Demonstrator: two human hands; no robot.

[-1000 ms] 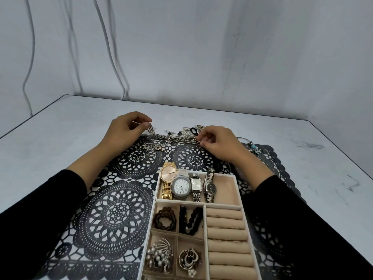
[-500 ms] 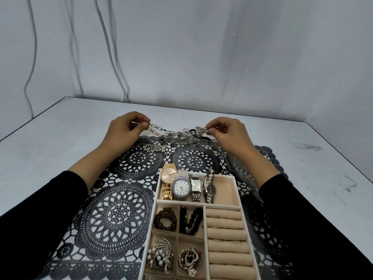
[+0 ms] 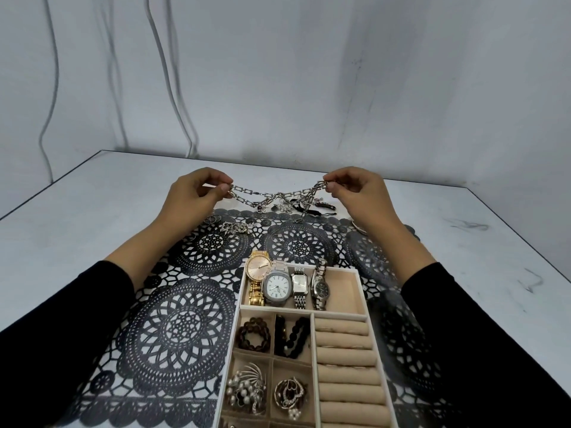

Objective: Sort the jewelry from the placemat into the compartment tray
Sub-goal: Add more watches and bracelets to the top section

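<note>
head: black placemat (image 3: 182, 330) on grey table (image 3: 89, 208), wall (image 3: 309, 72) behind.

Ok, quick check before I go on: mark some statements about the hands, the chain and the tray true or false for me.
1. The left hand and the right hand each pinch one end of the silver chain. True.
2. The gold watch is leftmost in the far compartment of the compartment tray. True.
3. That compartment holds two watches. False: it holds four watches, side by side.
4. The chain lies inside the tray. False: it hangs between the two hands, above the far edge of the placemat.
5. Loose rings lie on the placemat near the left hand. True.
</note>
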